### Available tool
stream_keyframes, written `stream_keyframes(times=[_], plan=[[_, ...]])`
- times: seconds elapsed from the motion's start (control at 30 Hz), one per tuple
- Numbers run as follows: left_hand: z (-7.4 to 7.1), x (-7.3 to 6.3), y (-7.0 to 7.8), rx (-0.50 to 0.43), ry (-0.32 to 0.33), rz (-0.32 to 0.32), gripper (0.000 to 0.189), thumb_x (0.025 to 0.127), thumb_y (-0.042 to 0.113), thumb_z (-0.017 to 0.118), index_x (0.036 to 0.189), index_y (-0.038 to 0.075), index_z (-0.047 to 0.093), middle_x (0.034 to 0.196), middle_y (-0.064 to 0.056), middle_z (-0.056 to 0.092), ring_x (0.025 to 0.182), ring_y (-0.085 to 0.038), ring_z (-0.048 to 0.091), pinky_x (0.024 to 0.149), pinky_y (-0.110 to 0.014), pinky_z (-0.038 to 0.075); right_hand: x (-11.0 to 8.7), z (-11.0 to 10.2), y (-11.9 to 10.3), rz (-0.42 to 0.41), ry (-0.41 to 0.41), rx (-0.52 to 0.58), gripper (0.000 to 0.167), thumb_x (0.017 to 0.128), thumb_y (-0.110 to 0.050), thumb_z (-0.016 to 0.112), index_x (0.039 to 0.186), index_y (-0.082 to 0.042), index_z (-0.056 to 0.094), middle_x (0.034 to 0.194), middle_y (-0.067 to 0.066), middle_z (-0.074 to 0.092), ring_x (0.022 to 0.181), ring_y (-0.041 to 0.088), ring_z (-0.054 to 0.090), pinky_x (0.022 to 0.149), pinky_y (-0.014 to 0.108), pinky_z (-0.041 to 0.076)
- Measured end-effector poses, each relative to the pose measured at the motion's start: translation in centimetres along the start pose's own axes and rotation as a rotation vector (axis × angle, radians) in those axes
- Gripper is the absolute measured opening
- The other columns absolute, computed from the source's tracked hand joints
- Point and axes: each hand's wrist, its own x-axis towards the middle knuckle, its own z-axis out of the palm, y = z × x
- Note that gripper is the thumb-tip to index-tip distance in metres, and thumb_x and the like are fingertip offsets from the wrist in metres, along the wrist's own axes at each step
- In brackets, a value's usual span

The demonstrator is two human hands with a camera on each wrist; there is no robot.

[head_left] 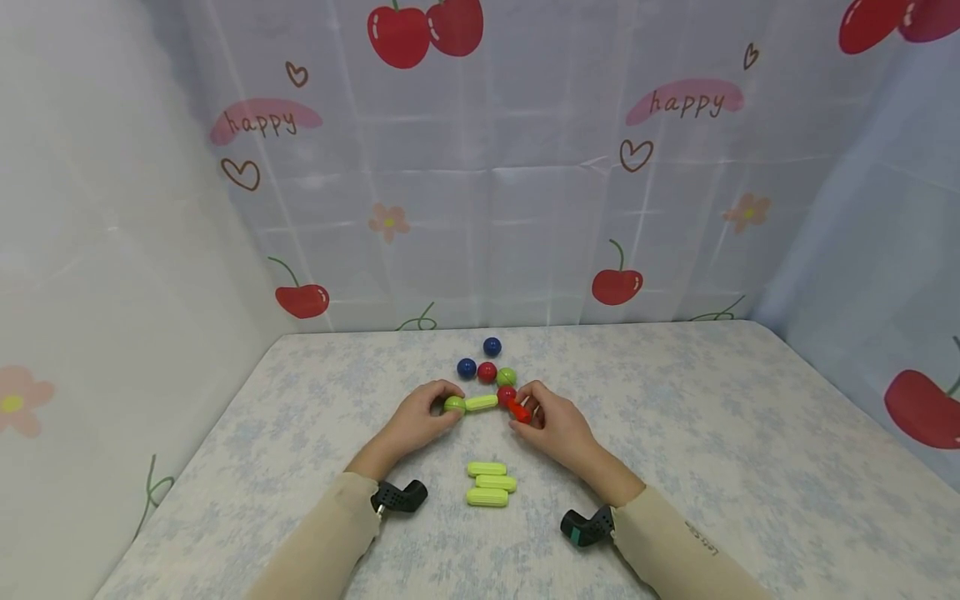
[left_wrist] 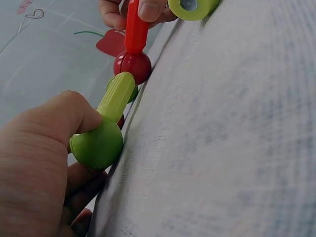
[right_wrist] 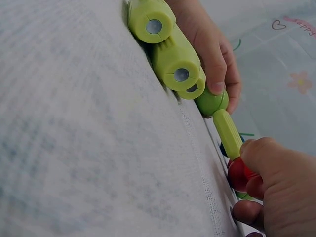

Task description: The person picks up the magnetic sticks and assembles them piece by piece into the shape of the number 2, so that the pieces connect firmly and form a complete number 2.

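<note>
My left hand (head_left: 422, 417) pinches a green ball (left_wrist: 100, 144) between thumb and fingers, low over the table. From that ball a yellow-green magnetic rod (head_left: 482, 403) runs right to a dark red ball (left_wrist: 133, 66), so the three form a row. Between the thumb and fingers of my right hand (head_left: 561, 425) is a red rod (left_wrist: 136, 29), its far end against the same red ball. In the right wrist view, the thumb and fingers hide most of the red rod.
Just behind the hands sit a second green ball (head_left: 506, 377), another red ball (head_left: 487, 372) and two blue balls (head_left: 467, 368). Three yellow-green rods (head_left: 495, 483) lie side by side nearer the front. A printed curtain (head_left: 510, 250) hangs behind the table (head_left: 675, 433).
</note>
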Motion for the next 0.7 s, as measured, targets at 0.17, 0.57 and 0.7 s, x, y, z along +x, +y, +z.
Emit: stream_keyframes(times=[0.17,0.57,0.7], plan=[[-0.07,-0.07,0.13,0.007,0.009,-0.003,0.021,0.094,0.019,0.069,0.115,0.019,0.068,0.115,0.003,0.066,0.112,-0.017,0.058,0.102,-0.044,0.045,0.04,0.08,0.11,0.002,-0.013,0.005,0.035,0.084,-0.021,0.082,0.108,-0.019,0.057,0.082,-0.008,0.056,0.065,0.007,0.049,0.059,0.023,0.042],[0.02,-0.10,0.28,0.020,0.044,-0.026,0.023,0.094,0.013,0.066,0.117,0.017,0.066,0.114,0.001,0.064,0.106,-0.016,0.056,0.097,-0.042,0.045,-0.07,0.03,0.33,-0.060,-0.086,0.054,0.036,0.085,-0.022,0.081,0.112,-0.023,0.057,0.084,-0.009,0.057,0.063,0.005,0.049,0.059,0.022,0.043],[0.00,-0.14,0.37,0.027,0.041,-0.023,0.024,0.094,0.013,0.066,0.119,0.015,0.066,0.116,0.000,0.064,0.105,-0.017,0.055,0.096,-0.042,0.045,-0.14,-0.04,0.29,-0.080,-0.100,0.062,0.036,0.086,-0.021,0.081,0.113,-0.022,0.057,0.085,-0.008,0.059,0.063,0.005,0.050,0.059,0.022,0.044]])
